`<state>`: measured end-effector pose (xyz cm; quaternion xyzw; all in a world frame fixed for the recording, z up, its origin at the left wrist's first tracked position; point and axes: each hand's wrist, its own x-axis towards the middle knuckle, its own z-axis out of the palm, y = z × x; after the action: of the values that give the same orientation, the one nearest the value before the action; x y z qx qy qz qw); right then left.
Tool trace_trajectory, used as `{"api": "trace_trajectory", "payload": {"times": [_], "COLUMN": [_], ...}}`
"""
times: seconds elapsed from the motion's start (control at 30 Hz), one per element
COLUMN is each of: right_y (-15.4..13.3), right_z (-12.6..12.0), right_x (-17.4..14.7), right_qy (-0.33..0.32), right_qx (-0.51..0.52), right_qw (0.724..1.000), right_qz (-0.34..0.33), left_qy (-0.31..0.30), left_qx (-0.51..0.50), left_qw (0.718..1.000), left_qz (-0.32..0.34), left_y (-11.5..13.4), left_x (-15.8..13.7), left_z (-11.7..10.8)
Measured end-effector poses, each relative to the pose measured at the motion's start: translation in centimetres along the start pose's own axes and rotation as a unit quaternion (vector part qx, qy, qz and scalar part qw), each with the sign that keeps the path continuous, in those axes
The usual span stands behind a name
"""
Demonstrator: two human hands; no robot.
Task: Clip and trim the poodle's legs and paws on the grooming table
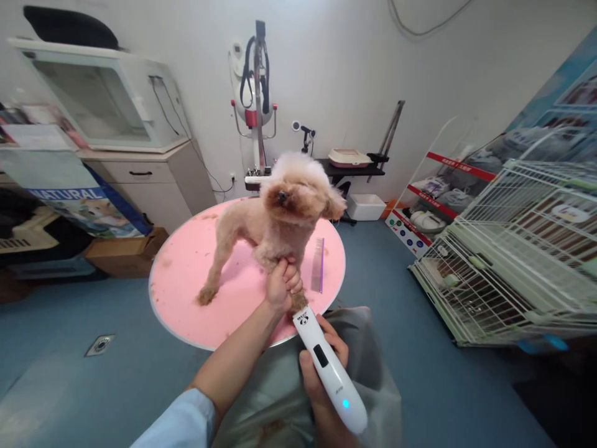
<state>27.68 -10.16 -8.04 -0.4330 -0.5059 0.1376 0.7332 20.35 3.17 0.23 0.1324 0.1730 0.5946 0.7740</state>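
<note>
A small apricot dog (291, 211) with a fluffy head stands on a round pink grooming table (172, 280). My left hand (282, 286) is closed around one of its front legs, just above the paw (299, 301). In my right hand (326, 354) is a white electric clipper (329, 367) with a blue light lit near its lower end. The clipper's head meets the paw's fur; whether the blade touches skin cannot be seen. A metal comb (318, 264) with a purple spine lies on the table beside the dog.
Tufts of cut hair lie on the tabletop. Wire cages (513, 249) stand at the right, near a display rack (420, 205). At the left are a drying cabinet (93, 99) on drawers and a cardboard box (125, 252). Behind the dog rises a stand with straps (256, 93).
</note>
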Motion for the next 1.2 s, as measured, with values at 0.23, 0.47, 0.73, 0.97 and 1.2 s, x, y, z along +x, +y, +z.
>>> {"api": "trace_trajectory", "payload": {"times": [0.23,0.47,0.73,0.97,1.2], "right_y": [-0.4,-0.5,-1.0,-1.3,1.8], "right_z": [0.7,-0.3,1.0,0.0,0.2], "right_x": [1.1,1.9,2.2,0.9,-1.7], "right_qy": [-0.055,-0.061,-0.052,-0.127,-0.044], "right_qx": [0.031,0.061,0.049,0.070,-0.050], "right_qw": [0.995,0.991,0.992,0.985,0.996], "right_qz": [0.072,0.105,0.108,0.098,-0.064], "left_qy": [-0.013,-0.028,-0.056,-0.060,-0.035], "left_qx": [0.009,0.026,0.035,0.039,-0.011], "left_qw": [1.000,0.999,0.998,0.997,0.999], "left_qz": [0.005,-0.005,0.002,-0.020,0.022], "left_y": [0.3,0.2,0.0,1.0,0.9], "left_x": [-0.2,-0.2,-0.4,-0.9,-0.9], "left_z": [-0.3,-1.1,-1.5,-1.2,-1.1]}}
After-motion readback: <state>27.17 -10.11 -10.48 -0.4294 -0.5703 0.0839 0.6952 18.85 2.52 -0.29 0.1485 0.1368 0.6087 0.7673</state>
